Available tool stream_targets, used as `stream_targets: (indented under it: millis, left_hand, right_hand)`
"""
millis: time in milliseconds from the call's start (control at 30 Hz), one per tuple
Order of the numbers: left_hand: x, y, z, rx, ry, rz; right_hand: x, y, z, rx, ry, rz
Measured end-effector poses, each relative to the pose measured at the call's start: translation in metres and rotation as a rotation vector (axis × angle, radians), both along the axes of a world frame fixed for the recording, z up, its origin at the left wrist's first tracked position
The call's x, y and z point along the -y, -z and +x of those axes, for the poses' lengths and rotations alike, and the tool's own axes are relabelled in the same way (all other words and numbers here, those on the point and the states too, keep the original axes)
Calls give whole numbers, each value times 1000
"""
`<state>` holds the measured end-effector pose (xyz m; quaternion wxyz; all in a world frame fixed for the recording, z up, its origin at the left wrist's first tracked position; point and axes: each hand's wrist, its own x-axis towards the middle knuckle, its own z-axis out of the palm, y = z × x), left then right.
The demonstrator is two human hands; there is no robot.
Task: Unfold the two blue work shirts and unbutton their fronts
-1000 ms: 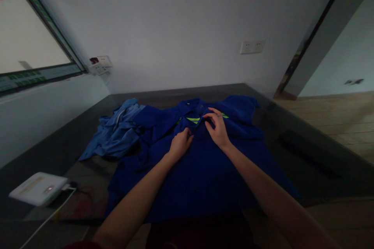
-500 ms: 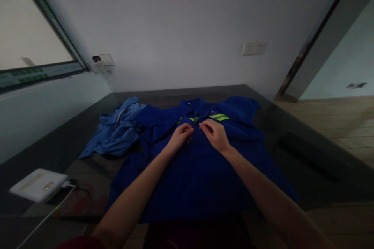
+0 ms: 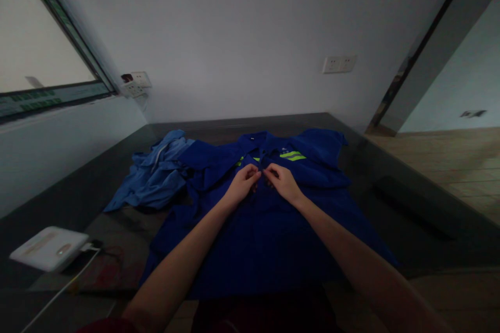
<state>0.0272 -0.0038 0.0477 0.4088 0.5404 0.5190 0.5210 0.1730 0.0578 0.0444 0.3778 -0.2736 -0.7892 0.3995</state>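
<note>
A dark blue work jacket (image 3: 265,239) with yellow-green reflective strips lies spread on a dark table, its collar toward the wall. Over the middle of its front, my left hand (image 3: 245,182) pinches the jacket's front edge between thumb and fingers. Close beside it, my right hand (image 3: 282,181) is also closed in a pinch at the front opening, just below the collar. The fingertips of both hands nearly meet. Any button or zip between them is too small to make out.
A crumpled lighter blue garment (image 3: 156,169) lies left of the jacket. A white box (image 3: 50,247) with a cable sits at the near left. On the right lies a long black object (image 3: 412,205). The dark table (image 3: 234,124) meets the wall behind.
My right hand has moved slightly left and down, bringing its fingertips nearer to my left hand's at the jacket front. The jacket's front edge has been drawn up a little between them.
</note>
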Motion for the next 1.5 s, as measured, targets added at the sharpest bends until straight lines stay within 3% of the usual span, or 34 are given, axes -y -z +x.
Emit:
stream_targets:
  millis: [300,467,567,900,1500]
  left_hand:
    - [2,1,2,-168,2,23]
    - [4,5,-2,-466,-91,154]
    - [4,9,-4,-580,-121,145]
    - [3,3,-7,-608,-107,84]
    - [4,6,-5,-588,-86,45]
  right_hand:
    - [-8,12,-3,63,-46,-113]
    - [-9,12,-2,50,-61,-135]
    - [-9,11,-1,82,-57,-115]
    - [-17,22,-1,45,-52,-272]
    - [-14,18,-1,122,1,-222]
